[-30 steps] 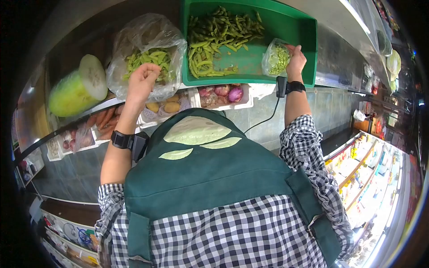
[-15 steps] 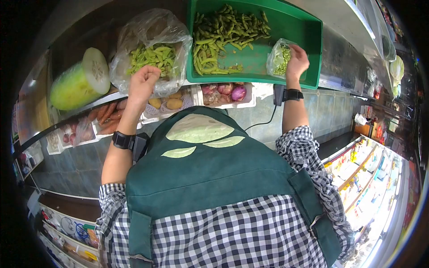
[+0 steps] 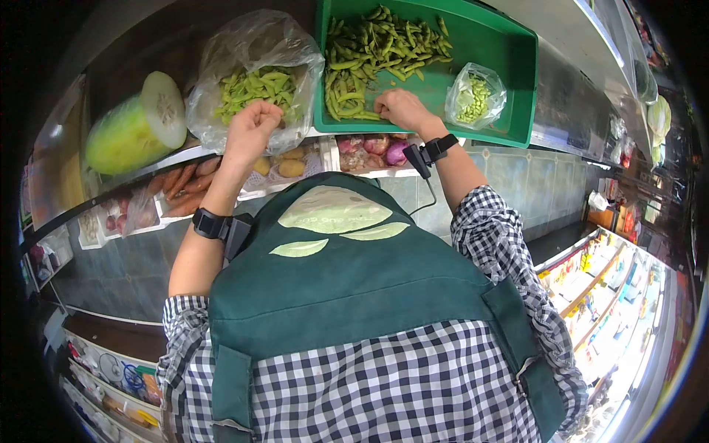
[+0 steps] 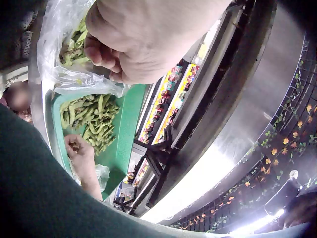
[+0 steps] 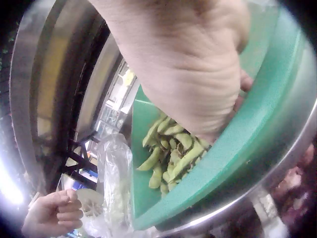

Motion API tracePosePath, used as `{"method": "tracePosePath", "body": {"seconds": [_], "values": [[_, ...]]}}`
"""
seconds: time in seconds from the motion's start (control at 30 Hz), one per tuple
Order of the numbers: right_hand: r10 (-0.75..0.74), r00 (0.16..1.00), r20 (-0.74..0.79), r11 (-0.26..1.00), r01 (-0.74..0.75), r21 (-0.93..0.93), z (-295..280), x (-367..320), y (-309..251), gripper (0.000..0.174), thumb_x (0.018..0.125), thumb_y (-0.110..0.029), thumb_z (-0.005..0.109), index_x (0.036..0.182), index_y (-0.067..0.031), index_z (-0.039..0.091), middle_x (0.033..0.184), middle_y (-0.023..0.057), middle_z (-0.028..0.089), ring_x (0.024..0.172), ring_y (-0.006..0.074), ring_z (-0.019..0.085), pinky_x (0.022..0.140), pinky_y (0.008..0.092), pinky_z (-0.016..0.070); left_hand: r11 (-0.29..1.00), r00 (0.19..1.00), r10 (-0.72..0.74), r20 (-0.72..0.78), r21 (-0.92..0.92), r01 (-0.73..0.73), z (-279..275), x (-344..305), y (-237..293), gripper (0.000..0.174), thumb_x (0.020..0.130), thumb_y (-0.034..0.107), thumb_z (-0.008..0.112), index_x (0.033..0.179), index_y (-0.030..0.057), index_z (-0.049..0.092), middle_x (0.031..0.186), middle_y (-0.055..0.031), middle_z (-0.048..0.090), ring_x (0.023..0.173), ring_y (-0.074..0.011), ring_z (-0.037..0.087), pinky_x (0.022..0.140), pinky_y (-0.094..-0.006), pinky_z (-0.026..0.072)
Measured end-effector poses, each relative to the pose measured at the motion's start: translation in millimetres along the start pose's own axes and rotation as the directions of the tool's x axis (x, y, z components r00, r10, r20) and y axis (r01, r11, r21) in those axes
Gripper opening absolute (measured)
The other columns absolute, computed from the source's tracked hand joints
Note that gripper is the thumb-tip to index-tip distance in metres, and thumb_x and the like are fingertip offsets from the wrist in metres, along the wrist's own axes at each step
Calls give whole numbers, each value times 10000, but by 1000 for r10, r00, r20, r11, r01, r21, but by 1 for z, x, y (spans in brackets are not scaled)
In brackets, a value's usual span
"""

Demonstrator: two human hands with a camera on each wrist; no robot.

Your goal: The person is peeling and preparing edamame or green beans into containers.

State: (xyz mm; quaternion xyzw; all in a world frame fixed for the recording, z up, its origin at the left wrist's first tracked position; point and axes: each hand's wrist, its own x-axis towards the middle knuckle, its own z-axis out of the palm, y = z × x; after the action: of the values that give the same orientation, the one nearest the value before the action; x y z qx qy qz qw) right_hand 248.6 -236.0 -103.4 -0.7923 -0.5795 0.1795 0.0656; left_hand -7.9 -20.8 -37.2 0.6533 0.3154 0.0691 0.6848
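My left hand hovers over the near side of a clear plastic bag with green pods in it. Its fingers are curled in toward the thumb, and no item shows between them. Inside the green crate, my right hand touches the near edge of a pile of bean pods, fingers bent down. Whether it grips a pod is hidden; in the right wrist view the palm and crate rim cover the fingertips. A small clear bag of shelled beans stands in the crate's right part, untouched.
A cut winter melon lies left of the plastic bag. Below the counter edge stand white boxes with carrots, potatoes and purple onions. Bare crate floor shows between the pods and the bean bag.
My right hand has left the small bag of beans and moved left to the pods at the crate's near side. My left hand remains over the plastic bag, fingers curled.
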Motion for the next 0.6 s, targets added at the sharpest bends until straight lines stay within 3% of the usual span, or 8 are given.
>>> {"method": "tracePosePath", "body": {"seconds": [0.07,0.2,0.27,0.3,0.37,0.5,0.57,0.6], "values": [[36,997,73,993,-44,114,0,4,1,107,724,-76,624,828,-47,624,802,112,633,782,296,608,708,377,482,1000,1000,-21,-5,16,22,1,-1,-1,91,859,113,559,888,35,594,662,67,490,552,-16,386,481,-187,296],[29,999,32,948,-37,317,-2,6,-7,92,747,-63,628,827,-22,611,740,101,626,695,233,613,666,329,486,1000,1000,-5,7,17,5,2,-1,-2,93,861,119,565,887,35,594,670,64,499,564,-16,397,485,-186,300],[167,985,-38,817,-117,565,1,9,-7,128,728,-119,650,811,-30,612,728,116,626,691,244,612,640,337,482,1000,1000,16,-1,10,-16,5,-1,0,91,862,106,546,905,36,586,622,72,455,517,-12,365,458,-180,278],[165,986,-37,817,-116,565,-1,9,-8,128,728,-119,650,811,-30,612,728,116,626,691,244,612,640,337,482,1000,1000,15,-3,10,-15,7,-1,1,91,862,106,546,905,36,586,622,72,455,517,-12,365,458,-180,278],[327,941,-84,736,-198,648,-4,10,-11,136,725,-107,656,816,-17,608,702,86,618,651,179,597,626,302,479,998,999,36,1,44,-36,8,0,1,87,861,105,549,900,36,584,624,74,453,525,-13,371,461,-181,282],[347,934,-80,668,-186,720,-11,10,-17,124,737,-90,645,819,-5,609,694,47,613,649,123,581,611,269,472,998,999,50,18,21,-51,10,3,-3,75,862,104,549,894,45,582,631,73,454,532,-13,381,465,-180,290],[324,946,13,410,-153,899,-18,9,-31,99,744,-68,640,804,4,608,700,23,611,661,91,575,594,238,464,995,997,66,32,71,-68,13,5,-5,79,868,126,560,890,53,579,644,70,469,549,-14,404,475,-177,310],[321,947,14,410,-152,899,-23,10,-42,99,744,-68,640,804,4,608,700,23,611,661,91,575,594,238,464,995,997,65,28,72,-67,15,6,-3,79,868,126,560,890,53,579,644,70,469,549,-14,404,475,-177,310]]}}
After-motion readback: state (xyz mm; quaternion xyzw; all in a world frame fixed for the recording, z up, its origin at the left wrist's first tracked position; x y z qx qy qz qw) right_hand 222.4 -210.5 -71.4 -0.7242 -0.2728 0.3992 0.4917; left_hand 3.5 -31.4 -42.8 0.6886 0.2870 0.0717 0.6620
